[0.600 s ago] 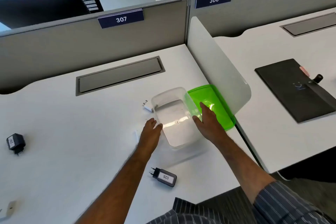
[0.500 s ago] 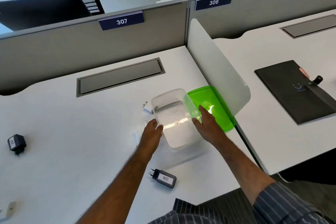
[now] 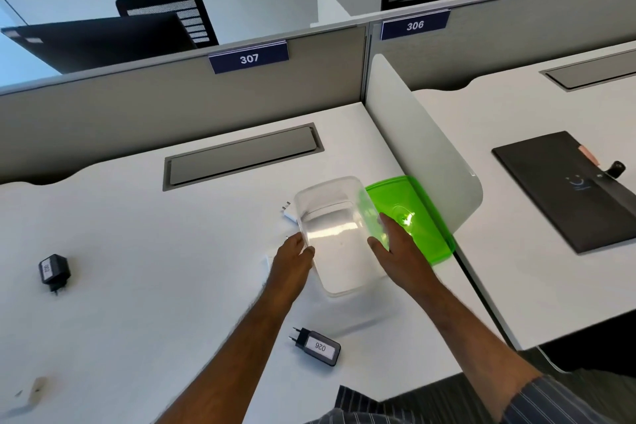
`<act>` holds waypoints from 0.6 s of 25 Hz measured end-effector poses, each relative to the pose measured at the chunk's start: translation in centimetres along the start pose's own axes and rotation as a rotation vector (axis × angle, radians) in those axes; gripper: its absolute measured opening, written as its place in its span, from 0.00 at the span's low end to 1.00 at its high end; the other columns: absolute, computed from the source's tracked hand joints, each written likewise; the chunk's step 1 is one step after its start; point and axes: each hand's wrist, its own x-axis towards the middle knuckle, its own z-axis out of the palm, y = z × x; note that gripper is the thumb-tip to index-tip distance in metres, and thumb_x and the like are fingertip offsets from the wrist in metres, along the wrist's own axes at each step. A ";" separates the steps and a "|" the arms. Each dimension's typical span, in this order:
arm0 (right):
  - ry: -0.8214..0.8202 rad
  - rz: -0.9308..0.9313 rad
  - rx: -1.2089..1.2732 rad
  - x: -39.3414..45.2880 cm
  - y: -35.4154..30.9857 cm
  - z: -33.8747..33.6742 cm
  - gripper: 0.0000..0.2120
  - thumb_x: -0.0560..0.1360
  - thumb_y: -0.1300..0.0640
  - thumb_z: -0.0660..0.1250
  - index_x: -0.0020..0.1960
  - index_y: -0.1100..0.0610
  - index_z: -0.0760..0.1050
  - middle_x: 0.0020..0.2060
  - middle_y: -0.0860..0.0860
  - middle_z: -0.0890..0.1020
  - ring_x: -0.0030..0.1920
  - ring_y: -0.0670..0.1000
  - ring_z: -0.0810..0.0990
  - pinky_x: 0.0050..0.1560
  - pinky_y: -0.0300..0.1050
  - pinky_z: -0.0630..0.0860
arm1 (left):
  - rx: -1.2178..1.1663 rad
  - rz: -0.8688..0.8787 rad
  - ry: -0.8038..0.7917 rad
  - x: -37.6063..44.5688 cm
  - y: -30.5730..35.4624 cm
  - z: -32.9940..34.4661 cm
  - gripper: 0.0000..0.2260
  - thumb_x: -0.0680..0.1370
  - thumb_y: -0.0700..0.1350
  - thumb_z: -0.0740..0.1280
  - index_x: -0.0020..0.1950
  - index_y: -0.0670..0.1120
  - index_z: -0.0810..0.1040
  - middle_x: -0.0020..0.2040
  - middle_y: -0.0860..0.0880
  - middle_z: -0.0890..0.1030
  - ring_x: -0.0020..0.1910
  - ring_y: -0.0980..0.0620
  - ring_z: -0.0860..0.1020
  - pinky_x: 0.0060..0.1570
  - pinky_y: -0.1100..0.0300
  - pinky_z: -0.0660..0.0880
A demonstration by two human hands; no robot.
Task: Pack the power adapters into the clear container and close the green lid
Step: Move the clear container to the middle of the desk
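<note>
The clear container [image 3: 335, 234] stands empty on the white desk [image 3: 137, 251], its green lid [image 3: 413, 217] lying just to its right. My left hand [image 3: 292, 262] grips the container's left wall; my right hand [image 3: 399, 251] holds its right wall, fingers over the lid's edge. A black power adapter labelled 026 [image 3: 318, 345] lies near the front edge. Another black adapter [image 3: 53, 270] lies far left. A white adapter [image 3: 288, 212] peeks out behind the container's left corner. A further white one [image 3: 267, 263] is mostly hidden under my left hand.
A white divider panel [image 3: 430, 155] rises right of the lid. A grey cable hatch [image 3: 241, 155] sits at the back of the desk. On the neighbouring desk lies a dark folder [image 3: 568, 189]. Grey partitions close the back.
Both hands stay on the container's sides; container and lid have hardly shifted on the desk. My view has tilted slightly.
</note>
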 end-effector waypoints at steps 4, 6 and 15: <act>0.070 -0.068 -0.003 -0.8 -1.1 0.1 0.31 0.81 0.52 0.66 0.80 0.56 0.60 0.78 0.53 0.68 0.77 0.52 0.66 0.75 0.56 0.65 | 0.012 0.058 0.017 -0.7 0.5 -1.2 0.15 0.83 0.46 0.64 0.69 0.50 0.77 0.64 0.50 0.82 0.62 0.48 0.81 0.65 0.45 0.79; 0.085 -0.112 -0.020 -1.1 -2.0 0.5 0.31 0.81 0.52 0.66 0.80 0.57 0.59 0.78 0.53 0.67 0.77 0.53 0.66 0.75 0.56 0.66 | -0.015 0.081 0.042 -1.1 0.7 -2.3 0.13 0.82 0.46 0.65 0.67 0.53 0.78 0.63 0.52 0.83 0.60 0.49 0.82 0.61 0.49 0.81; 0.018 -0.140 0.052 -2.1 -5.6 5.5 0.28 0.82 0.55 0.65 0.79 0.56 0.61 0.76 0.52 0.69 0.75 0.55 0.69 0.74 0.59 0.67 | -0.093 0.083 0.123 -2.8 -0.5 -9.4 0.21 0.72 0.50 0.66 0.64 0.51 0.84 0.57 0.54 0.87 0.54 0.53 0.86 0.55 0.48 0.84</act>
